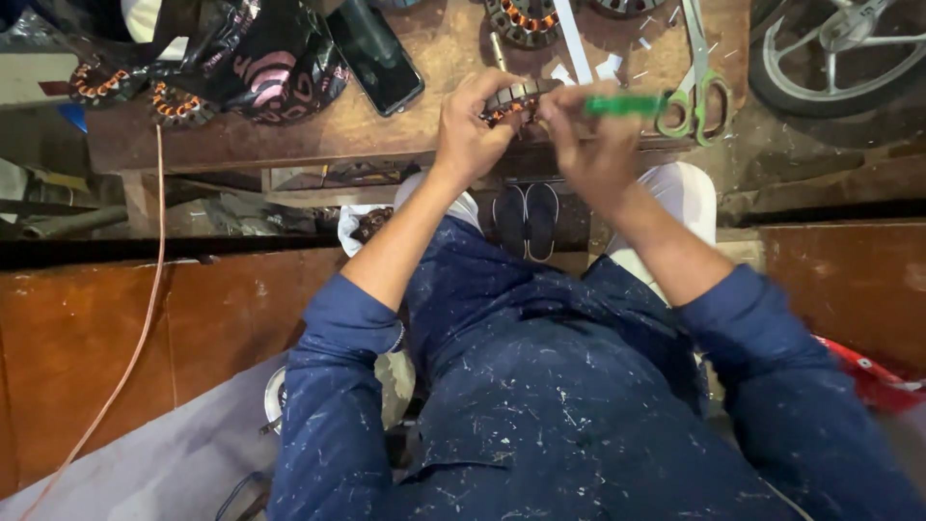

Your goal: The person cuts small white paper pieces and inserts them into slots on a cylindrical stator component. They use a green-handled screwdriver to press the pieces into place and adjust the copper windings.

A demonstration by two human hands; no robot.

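The person is sitting at a low wooden workbench, both arms reaching forward. The left hand is curling closed around a small ring-shaped stator with copper windings, holding it just above the near edge of the bench, between the two hands. The right hand is closing on a green-handled tool, fingers wrapped tight, the tool's working end pointing toward the stator; the tip itself is being hidden by the fingers, so whether it is touching the windings cannot be told.

Risks, as judgement: the stator is being held in the air over the bench edge, not resting on it, so a slip of the left grip is likely dropping it to the floor. The tool is working close to the left fingertips, so a push that skids off the metal could be jabbing them. Too much force could also be nicking the thin copper wire.

Around them: green-handled scissors are lying just right of the hands, blades pointing away. A dark phone is lying to the left, near a black patterned bag and more wound stators. Another stator is sitting at the far edge, with white paper strips beside it. A wheel is standing at top right. A thin copper wire is trailing down on the left.
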